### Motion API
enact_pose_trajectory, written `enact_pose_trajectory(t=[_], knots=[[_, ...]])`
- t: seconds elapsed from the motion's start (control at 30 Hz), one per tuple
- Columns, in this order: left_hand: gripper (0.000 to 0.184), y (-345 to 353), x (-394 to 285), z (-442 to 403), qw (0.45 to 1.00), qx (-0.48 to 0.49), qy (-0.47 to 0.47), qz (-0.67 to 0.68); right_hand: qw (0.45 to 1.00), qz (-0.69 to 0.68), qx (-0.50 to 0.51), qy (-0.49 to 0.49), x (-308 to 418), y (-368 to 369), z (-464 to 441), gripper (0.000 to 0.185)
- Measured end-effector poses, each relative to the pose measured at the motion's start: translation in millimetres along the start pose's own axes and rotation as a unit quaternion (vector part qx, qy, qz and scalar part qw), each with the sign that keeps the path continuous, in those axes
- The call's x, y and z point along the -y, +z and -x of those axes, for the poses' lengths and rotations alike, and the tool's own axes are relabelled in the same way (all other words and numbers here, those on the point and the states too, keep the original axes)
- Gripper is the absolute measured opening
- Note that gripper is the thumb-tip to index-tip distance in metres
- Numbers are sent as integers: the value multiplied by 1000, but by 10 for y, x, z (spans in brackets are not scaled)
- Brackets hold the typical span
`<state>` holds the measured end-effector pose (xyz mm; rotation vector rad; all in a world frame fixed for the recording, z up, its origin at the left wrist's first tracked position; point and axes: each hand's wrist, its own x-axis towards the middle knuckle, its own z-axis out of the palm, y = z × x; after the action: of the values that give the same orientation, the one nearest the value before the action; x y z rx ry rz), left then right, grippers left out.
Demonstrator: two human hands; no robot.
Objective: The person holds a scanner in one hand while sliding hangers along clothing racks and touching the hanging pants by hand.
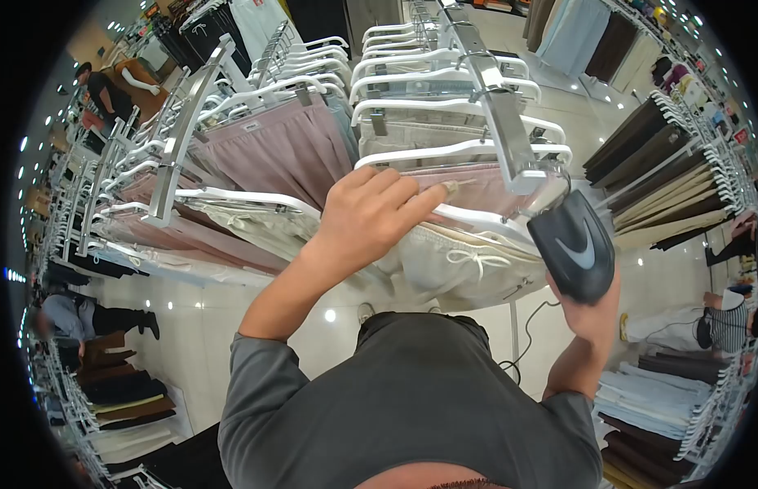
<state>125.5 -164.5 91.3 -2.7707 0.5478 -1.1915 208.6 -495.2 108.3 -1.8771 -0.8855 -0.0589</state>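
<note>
My left hand (369, 213) is closed at the left end of a white hanger (485, 218) on the front of the rack; part of its grip is hidden. Cream drawstring trousers (452, 265) hang from this hanger, and pink trousers (468, 181) hang just behind. On the right, a dark grey corded handheld device (573, 248), which looks like a garment steamer, has a clear part at its head near the rail's end. My right hand (589, 316) is wrapped around it, with the fingers mostly hidden behind its body.
A metal rail (501, 122) carries several hangers of trousers. To the left, another rail (187, 134) holds mauve trousers (273, 143) and pale ones. A black cord (519, 350) trails to the tiled floor. More clothes racks and other people (106, 94) surround me.
</note>
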Motion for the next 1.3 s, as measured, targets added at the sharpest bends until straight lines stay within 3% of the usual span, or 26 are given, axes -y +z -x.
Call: enact_pose_trajectory(t=[0.03, 0.2, 0.27, 0.37, 0.4, 0.47, 0.5, 0.57, 0.63, 0.67, 0.7, 0.83, 0.93, 1.0, 1.07, 1.1, 1.23, 1.27, 1.3], knots=[[32, 46, -29, -17, 1000, 2, -2, -2, 999, 6, 9, -38, -54, -39, -92, 48], [27, 182, -110, -7, 997, -15, -59, -53, 998, -52, 19, -35, -348, -12, -313, 54], [26, 160, -117, 21, 995, 3, -74, -63, 997, -68, 6, -26, -421, 66, -354, 65], [29, 178, -103, 55, 994, 17, -87, -61, 988, -40, 28, -149, -676, 128, -402, 69], [32, 178, -89, 65, 995, 10, -88, -51, 988, -44, 29, -148, -729, 209, -362, 69], [29, 165, -81, 63, 994, 23, -87, -55, 988, -111, -89, -52, -732, 390, -202, 65], [26, 154, -77, 63, 994, 35, -85, -57, 985, -126, -110, -52, -610, 459, -150, 44], [28, 135, -64, 62, 994, 35, -95, -34, 987, -72, -95, -105, -624, 507, -112, 31], [29, 112, -58, 65, 994, 34, -104, -12, 963, -176, -58, -194, -749, 663, -28, 19], [31, 105, -57, 63, 992, 5, -123, 36, 975, -135, -54, -169, -684, 746, 65, 12], [33, 69, -35, 87, 986, -24, -143, 82, 966, -130, 14, -222, -669, 766, 40, 9], [30, -204, 141, 330, 986, -75, -124, 80, 974, -134, 46, -174, -372, 1297, 238, 6], [27, -459, 216, 844, 983, -95, -125, 94, 982, -103, 101, -120, -302, 1740, 586, 7], [26, -585, 220, 1264, 967, -137, -187, 101, 984, -69, 141, -89, -332, 2001, 762, 8], [29, -699, 367, 1646, 959, -169, -226, -10, 984, -61, 164, -27, -109, 2193, 774, 11], [28, -795, 493, 1756, 946, -176, -263, -66, 985, -89, 145, 32, -101, 2316, 827, 26], [27, -1163, 1062, 1764, 910, -157, -338, -182, 978, -78, 192, -34, -32, 2585, 860, 40], [27, -1231, 1196, 1761, 909, -159, -338, -182, 978, -59, 195, -46, -29, 2669, 878, 47], [26, -1285, 1316, 1762, 935, -99, -307, -146, 978, -57, 194, -46, 26, 2764, 882, 47]])
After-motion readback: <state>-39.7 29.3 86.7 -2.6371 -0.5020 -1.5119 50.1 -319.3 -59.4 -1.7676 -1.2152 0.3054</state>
